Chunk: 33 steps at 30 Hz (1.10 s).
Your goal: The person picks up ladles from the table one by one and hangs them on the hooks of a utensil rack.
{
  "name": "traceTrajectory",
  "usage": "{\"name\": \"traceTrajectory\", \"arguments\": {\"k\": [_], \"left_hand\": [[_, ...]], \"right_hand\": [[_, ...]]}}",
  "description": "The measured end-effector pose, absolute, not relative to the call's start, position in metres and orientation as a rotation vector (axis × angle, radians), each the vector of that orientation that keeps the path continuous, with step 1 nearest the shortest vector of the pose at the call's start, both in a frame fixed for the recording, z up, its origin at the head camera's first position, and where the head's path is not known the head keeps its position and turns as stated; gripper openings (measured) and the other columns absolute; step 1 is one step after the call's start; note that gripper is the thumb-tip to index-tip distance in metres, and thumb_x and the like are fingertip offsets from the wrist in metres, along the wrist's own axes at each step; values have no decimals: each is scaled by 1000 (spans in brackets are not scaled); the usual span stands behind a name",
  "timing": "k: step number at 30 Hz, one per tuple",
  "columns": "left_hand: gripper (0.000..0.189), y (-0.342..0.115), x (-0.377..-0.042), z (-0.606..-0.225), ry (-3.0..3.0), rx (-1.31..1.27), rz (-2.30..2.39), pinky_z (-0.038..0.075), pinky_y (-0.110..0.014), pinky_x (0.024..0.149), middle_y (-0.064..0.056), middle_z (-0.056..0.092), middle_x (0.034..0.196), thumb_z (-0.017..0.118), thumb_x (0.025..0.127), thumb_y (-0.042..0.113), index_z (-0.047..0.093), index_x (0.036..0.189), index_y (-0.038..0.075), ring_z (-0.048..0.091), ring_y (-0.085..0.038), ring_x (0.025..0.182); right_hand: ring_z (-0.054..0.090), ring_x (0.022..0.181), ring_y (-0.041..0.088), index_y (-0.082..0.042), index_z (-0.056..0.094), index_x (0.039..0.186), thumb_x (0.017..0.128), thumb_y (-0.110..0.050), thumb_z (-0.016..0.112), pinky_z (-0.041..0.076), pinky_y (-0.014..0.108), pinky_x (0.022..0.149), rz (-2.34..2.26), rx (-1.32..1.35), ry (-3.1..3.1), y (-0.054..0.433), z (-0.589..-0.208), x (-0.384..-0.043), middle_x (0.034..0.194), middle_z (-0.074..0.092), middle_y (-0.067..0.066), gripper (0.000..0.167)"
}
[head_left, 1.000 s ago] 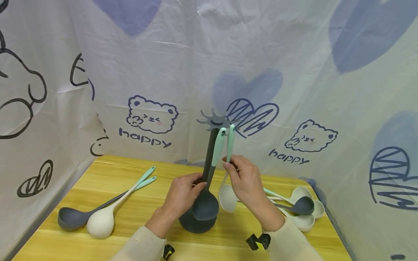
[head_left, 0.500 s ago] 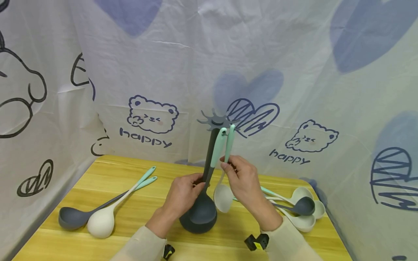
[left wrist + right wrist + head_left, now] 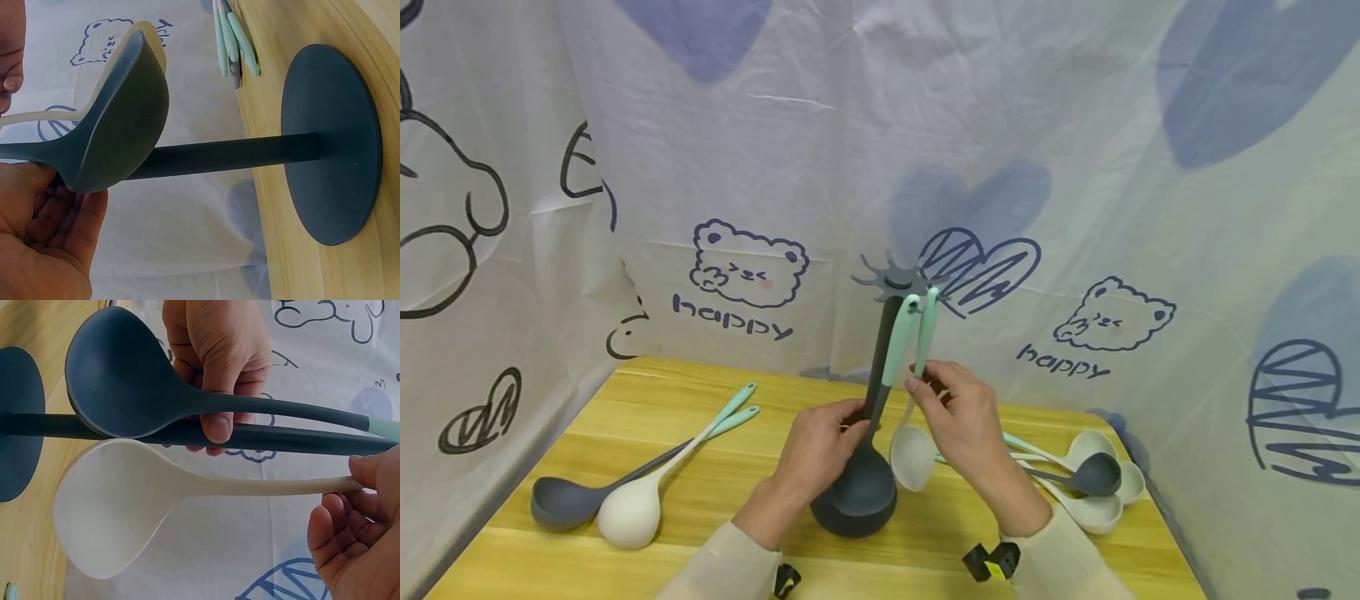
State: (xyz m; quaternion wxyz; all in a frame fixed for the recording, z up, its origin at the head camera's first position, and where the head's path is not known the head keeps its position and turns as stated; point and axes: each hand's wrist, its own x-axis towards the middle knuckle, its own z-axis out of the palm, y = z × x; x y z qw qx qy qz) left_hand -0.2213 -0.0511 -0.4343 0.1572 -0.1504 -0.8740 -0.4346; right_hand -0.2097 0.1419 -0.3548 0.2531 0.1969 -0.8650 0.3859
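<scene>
A dark utensil stand [image 3: 880, 358] with a hooked wheel on top [image 3: 898, 282] rises from a round base [image 3: 331, 144]. My left hand [image 3: 822, 442] grips its pole, the thumb lying over it in the right wrist view. A dark grey ladle [image 3: 125, 375] with a mint handle hangs from the wheel, bowl down, in front of the pole. My right hand [image 3: 962, 408] pinches a white ladle [image 3: 119, 506] just below its mint grip. That ladle is upright beside the grey one, its handle end [image 3: 931, 300] right at the wheel's hooks.
On the wooden table [image 3: 700, 558], a dark ladle [image 3: 565, 502] and a white ladle [image 3: 631, 512] lie crossed at the left. At the right lie several more white ladles [image 3: 1093, 512] and a dark one [image 3: 1099, 473]. A printed cloth [image 3: 850, 125] hangs behind.
The white ladle's bowl has swung slightly left toward the pole with my right hand. The hanging grey ladle's bowl has also shifted a little left. My left hand keeps its place.
</scene>
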Motion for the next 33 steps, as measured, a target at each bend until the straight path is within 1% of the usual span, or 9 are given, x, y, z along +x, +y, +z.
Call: {"name": "traceTrajectory", "arguments": {"k": [5, 10, 14, 18, 21, 26, 29, 33], "left_hand": [[20, -51, -221, -435, -2496, -433, -1250, 64, -33, 76, -1, 81, 102, 77, 98, 18, 80, 117, 14, 77, -18, 94], [21, -51, -222, -436, -2496, -440, -1253, 64, -33, 76, -1, 81, 103, 75, 100, 18, 79, 119, 13, 77, -18, 95], [21, -51, -222, -437, -2494, -440, -1256, 63, -32, 75, 0, 81, 102, 75, 100, 18, 79, 119, 13, 77, -18, 95], [20, -51, -222, -436, -2492, -436, -1250, 63, -32, 74, 0, 81, 101, 75, 99, 18, 80, 118, 13, 77, -17, 93], [20, -51, -221, -436, -2489, -438, -1248, 63, -32, 75, 0, 81, 101, 75, 99, 18, 80, 118, 13, 77, -17, 94], [19, -51, -221, -437, -2484, -441, -1256, 63, -32, 75, 1, 81, 100, 75, 99, 18, 80, 117, 14, 77, -17, 94], [19, -51, -222, -437, -2486, -438, -1258, 63, -31, 75, 2, 81, 100, 75, 99, 18, 80, 117, 14, 77, -17, 94], [19, -50, -222, -437, -2487, -432, -1267, 63, -31, 74, 1, 81, 100, 75, 99, 18, 80, 117, 14, 77, -17, 93]], "right_hand": [[64, 80, 13, -11, 78, 108, 100, -18, 75, 54, 26, 66, 1039, 527, -2370, 145, -355, -209, 92, 71, 2, 11], [65, 84, 15, -9, 78, 114, 100, -20, 75, 54, 26, 68, 1012, 481, -2402, 153, -355, -208, 97, 73, 3, 18], [64, 86, 16, -7, 77, 117, 102, -23, 73, 55, 26, 70, 975, 418, -2426, 164, -355, -207, 99, 74, 4, 22], [65, 86, 17, -8, 77, 118, 103, -23, 72, 56, 27, 71, 954, 333, -2459, 179, -355, -209, 100, 75, 5, 22], [65, 85, 17, -8, 78, 116, 102, -20, 72, 55, 28, 71, 928, 282, -2473, 193, -360, -212, 99, 75, 5, 19], [62, 81, 19, -8, 78, 105, 102, -16, 72, 51, 28, 68, 864, 225, -2483, 215, -375, -218, 93, 74, 6, 11], [61, 80, 20, -8, 78, 103, 102, -16, 71, 52, 32, 69, 823, 185, -2507, 227, -386, -222, 92, 74, 7, 11], [68, 84, 25, -5, 79, 106, 103, -15, 70, 58, 43, 74, 769, 147, -2571, 242, -403, -227, 96, 76, 10, 14]]}}
